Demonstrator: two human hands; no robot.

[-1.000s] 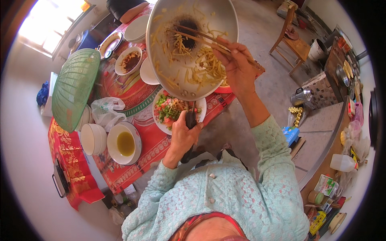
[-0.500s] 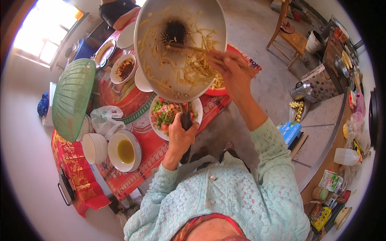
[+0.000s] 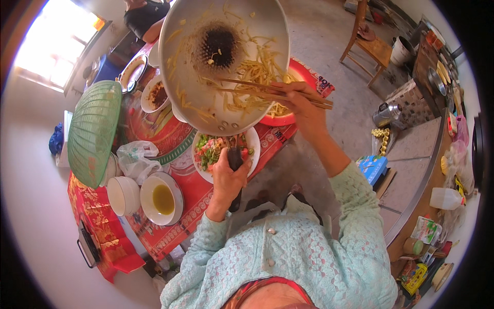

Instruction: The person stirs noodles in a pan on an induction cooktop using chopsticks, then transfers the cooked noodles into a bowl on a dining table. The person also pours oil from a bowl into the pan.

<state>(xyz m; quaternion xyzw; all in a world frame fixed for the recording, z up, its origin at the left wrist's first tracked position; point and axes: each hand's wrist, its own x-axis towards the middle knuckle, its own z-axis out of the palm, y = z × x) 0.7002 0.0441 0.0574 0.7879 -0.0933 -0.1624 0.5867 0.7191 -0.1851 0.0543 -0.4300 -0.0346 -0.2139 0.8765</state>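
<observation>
My left hand (image 3: 226,179) is closed around the black handle (image 3: 235,158) of a frying pan (image 3: 177,64), raised over the table and tilted so that its inside shows. Pale yellow strips of food (image 3: 256,59) cling in it, mostly toward the right, and a dark burnt-looking patch marks its middle. My right hand (image 3: 307,112) grips a pair of wooden chopsticks (image 3: 257,94), whose tips reach into the pan. Under the pan's right edge a red dish (image 3: 307,76) holds more of the strips; the pan hides part of it. A white plate of chopped vegetables (image 3: 207,152) lies beneath the handle.
Left on the red-covered table stand a green mesh food cover (image 3: 95,133), stacked white bowls (image 3: 122,195), a bowl of yellowish liquid (image 3: 162,200) and a bowl of dark sauce (image 3: 155,97). A wooden chair (image 3: 374,50) is beyond the table. Another person (image 3: 145,20) is at the far left.
The pan has shifted slightly left. The chopsticks have drawn back from the pan's dark middle toward its right side, and now show spread apart. The other person has shifted.
</observation>
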